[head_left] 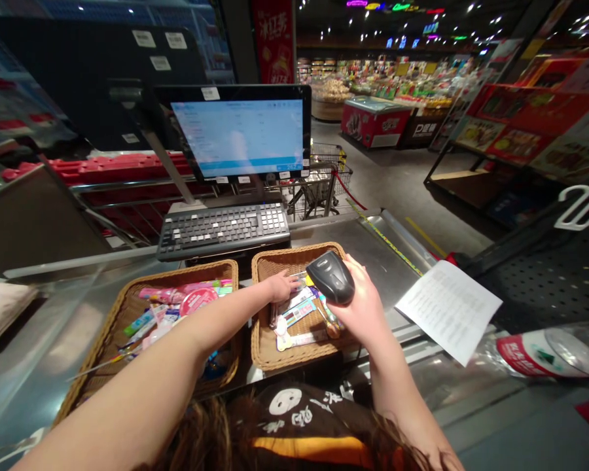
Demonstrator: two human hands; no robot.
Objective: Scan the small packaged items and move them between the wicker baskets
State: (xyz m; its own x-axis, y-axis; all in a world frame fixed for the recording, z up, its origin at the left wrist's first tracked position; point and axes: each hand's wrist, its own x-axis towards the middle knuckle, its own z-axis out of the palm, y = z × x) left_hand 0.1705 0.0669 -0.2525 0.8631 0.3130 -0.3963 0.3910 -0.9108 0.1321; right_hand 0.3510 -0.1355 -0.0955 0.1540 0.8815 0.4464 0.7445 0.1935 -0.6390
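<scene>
- At the centre of the frame we see the right hand (pixel 366 304) wrapped around a black handheld scanner (pixel 331 278); its fingers are clamped on the body, though most of them are hidden behind it.
- Just left of it, the left hand (pixel 281 286) reaches into the central basket (pixel 294 364), its fingers extended and slightly apart among small packaged goods (pixel 298 313). We cannot tell whether they pinch anything.
- The goods lie overlapping inside this basket, below the scanner — near enough, we judge, that its beam could read a neighbouring label instead of the intended one.
- The scanner's head almost meets the left fingertips in this view; a small wrist turn could knock them together, or the fingers could cover a barcode.
- At lower left, the second basket (pixel 95 347) is heaped with mixed goods, and a thin stick (pixel 94 367) juts over its rim; we judge that the left forearm, passing above, could snag it.
- At right, a paper sheet (pixel 451 311) lies loose with a corner overhanging — a brush of the right arm could slide it off.
- At upper centre we note the lit monitor (pixel 245 137), with the keyboard (pixel 226 226) below.
</scene>
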